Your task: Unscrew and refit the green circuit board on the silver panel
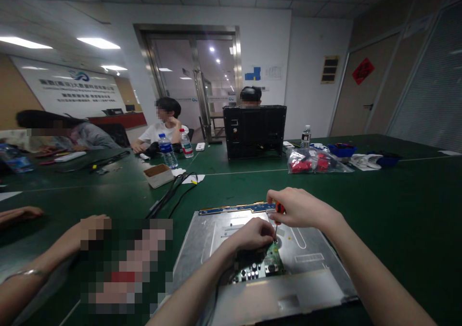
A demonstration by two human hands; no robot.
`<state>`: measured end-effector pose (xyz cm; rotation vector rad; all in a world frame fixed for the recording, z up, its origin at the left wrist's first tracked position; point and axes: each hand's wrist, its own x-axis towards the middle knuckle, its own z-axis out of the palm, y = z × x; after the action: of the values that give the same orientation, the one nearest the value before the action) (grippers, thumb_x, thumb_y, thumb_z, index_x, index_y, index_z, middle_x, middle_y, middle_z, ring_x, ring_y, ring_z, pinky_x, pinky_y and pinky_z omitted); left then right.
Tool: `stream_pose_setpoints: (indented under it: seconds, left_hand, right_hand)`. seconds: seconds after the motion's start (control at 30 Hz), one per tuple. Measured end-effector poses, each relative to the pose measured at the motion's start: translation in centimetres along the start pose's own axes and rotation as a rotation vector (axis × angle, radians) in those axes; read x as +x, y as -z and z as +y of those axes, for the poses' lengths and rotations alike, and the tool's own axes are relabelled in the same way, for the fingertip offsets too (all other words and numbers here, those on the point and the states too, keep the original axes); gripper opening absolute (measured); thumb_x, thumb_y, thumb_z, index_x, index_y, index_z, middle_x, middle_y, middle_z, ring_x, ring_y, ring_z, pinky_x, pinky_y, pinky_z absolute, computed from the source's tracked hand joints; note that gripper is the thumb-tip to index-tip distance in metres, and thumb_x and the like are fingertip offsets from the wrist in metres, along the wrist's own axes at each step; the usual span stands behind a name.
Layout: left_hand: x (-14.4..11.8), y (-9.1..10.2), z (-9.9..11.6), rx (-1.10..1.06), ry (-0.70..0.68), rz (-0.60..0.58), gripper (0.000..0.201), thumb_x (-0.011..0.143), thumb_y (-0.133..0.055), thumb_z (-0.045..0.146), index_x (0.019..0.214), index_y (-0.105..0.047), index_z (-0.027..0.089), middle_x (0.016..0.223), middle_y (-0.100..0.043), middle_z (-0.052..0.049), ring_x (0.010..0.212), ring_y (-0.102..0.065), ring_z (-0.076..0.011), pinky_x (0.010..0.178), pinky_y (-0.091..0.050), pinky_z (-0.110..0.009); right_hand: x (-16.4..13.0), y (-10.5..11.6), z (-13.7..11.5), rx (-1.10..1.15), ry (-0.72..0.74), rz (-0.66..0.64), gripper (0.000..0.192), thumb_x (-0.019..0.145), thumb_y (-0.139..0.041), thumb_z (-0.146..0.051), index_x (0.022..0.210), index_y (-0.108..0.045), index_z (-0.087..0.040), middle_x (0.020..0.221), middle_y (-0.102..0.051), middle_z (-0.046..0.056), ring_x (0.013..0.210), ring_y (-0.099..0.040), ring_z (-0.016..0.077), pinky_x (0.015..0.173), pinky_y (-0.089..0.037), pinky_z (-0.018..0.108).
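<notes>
green table (397, 206) runs wide. black monitor case (254, 131) upright at far side, a person behind it. two water bottles (168, 151) near a seated person in white; a third bottle (306, 136) right of the case. clear bag of red parts (314, 161) beside a blue tray (342, 149). small cardboard box (158, 175), black cables (173, 194) trailing just beside it. glass doors (197, 83) behind.

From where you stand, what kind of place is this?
Probably an office room used as an electronics workbench: a metal display panel with its circuit board exposed, a screwdriver in the right hand, green table, glass doors.
</notes>
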<state>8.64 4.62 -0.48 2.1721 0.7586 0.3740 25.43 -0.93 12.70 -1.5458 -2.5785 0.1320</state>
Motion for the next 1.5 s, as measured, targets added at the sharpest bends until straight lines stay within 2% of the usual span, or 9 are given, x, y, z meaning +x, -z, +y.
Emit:
stream_pose_setpoints:
  seconds: [0.2, 0.4, 0.53, 0.7, 0.83, 1.07, 1.17, 1.37, 1.5]
  left_hand:
    - [-0.09, 0.01, 0.11, -0.009, 0.009, -0.018, 0.019, 0.069, -0.056, 0.009, 0.08, -0.071, 0.013, 0.073, -0.068, 0.0, 0.065, -0.058, -0.0136, 0.063, -0.043, -0.02]
    - [-0.05, 0.02, 0.19, 0.009, 0.015, -0.004, 0.019, 0.069, -0.056, 0.008, 0.08, -0.071, 0.012, 0.074, -0.068, -0.001, 0.067, -0.058, -0.0144, 0.063, -0.042, -0.02]
    - [0.01, -0.04, 0.09, 0.018, 0.022, 0.003, 0.02, 0.069, -0.056, 0.008, 0.079, -0.071, 0.013, 0.073, -0.068, -0.001, 0.067, -0.058, -0.0144, 0.063, -0.041, -0.02]
    - [-0.02, -0.12, -0.02, 0.009, 0.03, -0.004, 0.022, 0.069, -0.054, 0.008, 0.081, -0.071, 0.013, 0.074, -0.069, 0.0, 0.067, -0.059, -0.0143, 0.064, -0.043, -0.02]
    - [-0.09, -0.07, 0.03, 0.0, 0.031, -0.014, 0.022, 0.069, -0.053, 0.008, 0.081, -0.071, 0.013, 0.077, -0.069, 0.0, 0.069, -0.059, -0.0145, 0.065, -0.043, -0.02]
    - [-0.09, 0.03, 0.21, 0.0, 0.015, -0.002, 0.02, 0.068, -0.055, 0.007, 0.078, -0.071, 0.013, 0.073, -0.067, 0.0, 0.067, -0.058, -0.014, 0.064, -0.042, -0.02]
    - [-0.1, 0.03, 0.22, 0.002, 0.01, 0.001, 0.019, 0.067, -0.055, 0.006, 0.077, -0.07, 0.013, 0.071, -0.066, 0.0, 0.066, -0.057, -0.0138, 0.063, -0.042, -0.02]
    - [-0.15, -0.03, 0.18, -0.039, 0.029, -0.007, 0.017, 0.067, -0.058, 0.009, 0.079, -0.069, 0.012, 0.071, -0.066, 0.0, 0.066, -0.058, -0.0144, 0.062, -0.042, -0.02]
    - [-0.1, -0.11, 0.15, -0.035, 0.046, -0.012, 0.015, 0.067, -0.058, 0.01, 0.077, -0.068, 0.013, 0.07, -0.065, 0.001, 0.065, -0.057, -0.0139, 0.061, -0.041, -0.02]
  right_hand:
    - [-0.16, -0.36, 0.43, 0.041, 0.039, -0.019, 0.024, 0.075, -0.056, -0.02, 0.099, -0.053, -0.024, 0.085, -0.065, 0.003, 0.076, -0.059, 0.0183, 0.056, -0.031, 0.024]
    - [0.18, -0.34, 0.19, -0.033, -0.041, 0.012, 0.017, 0.081, -0.055, -0.032, 0.096, -0.055, -0.023, 0.082, -0.065, 0.004, 0.072, -0.059, 0.0192, 0.054, -0.029, 0.025]
    - [0.2, -0.25, 0.24, -0.062, -0.095, -0.012, 0.021, 0.083, -0.054, -0.04, 0.096, -0.057, -0.024, 0.084, -0.066, 0.006, 0.073, -0.06, 0.0206, 0.055, -0.031, 0.026]
    - [-0.14, -0.2, 0.27, 0.034, 0.022, -0.028, 0.033, 0.074, -0.061, -0.029, 0.106, -0.055, -0.024, 0.093, -0.066, 0.004, 0.084, -0.06, 0.0215, 0.062, -0.034, 0.026]
    - [-0.17, -0.29, 0.21, 0.066, 0.013, -0.053, 0.03, 0.074, -0.056, -0.018, 0.104, -0.054, -0.024, 0.09, -0.065, 0.004, 0.079, -0.059, 0.019, 0.059, -0.032, 0.024]
    - [0.22, -0.37, 0.27, -0.02, -0.064, 0.006, 0.019, 0.08, -0.056, -0.031, 0.098, -0.055, -0.023, 0.084, -0.065, 0.005, 0.073, -0.058, 0.0192, 0.054, -0.028, 0.025]
    - [0.18, -0.33, 0.25, -0.026, -0.083, -0.007, 0.021, 0.082, -0.055, -0.036, 0.098, -0.056, -0.023, 0.083, -0.065, 0.005, 0.073, -0.059, 0.0195, 0.055, -0.029, 0.025]
    - [-0.23, -0.31, 0.31, 0.061, 0.056, -0.027, 0.033, 0.073, -0.061, -0.028, 0.105, -0.054, -0.024, 0.097, -0.066, 0.004, 0.085, -0.059, 0.0211, 0.061, -0.034, 0.026]
    - [-0.11, -0.45, 0.32, 0.051, 0.025, -0.039, 0.03, 0.074, -0.056, -0.019, 0.103, -0.053, -0.024, 0.092, -0.065, 0.004, 0.08, -0.059, 0.0194, 0.059, -0.032, 0.025]
